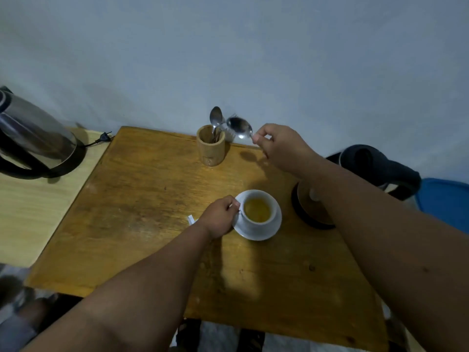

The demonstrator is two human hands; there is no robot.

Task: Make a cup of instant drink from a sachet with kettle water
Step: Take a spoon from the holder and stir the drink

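Observation:
A white cup [256, 213] with yellow-orange drink sits on a white saucer [264, 233] in the middle of the wooden table [142, 199]. My left hand [219, 217] grips the cup's handle on its left side. My right hand [281, 148] holds a metal spoon [239, 128] by its handle, bowl up in the air just right of a bamboo cutlery holder [211, 146] at the table's far edge. A small white scrap of sachet [190, 219] lies by my left wrist. The steel kettle [33, 138] stands far left on a lighter table.
The bamboo holder keeps another spoon [215, 118] and more cutlery. A round wooden lid on a black base [312, 209] sits right of the cup, partly under my right arm. A dark object [375, 163] and a blue container [446, 201] lie off the table's right. The kettle's plug [104, 137] lies loose.

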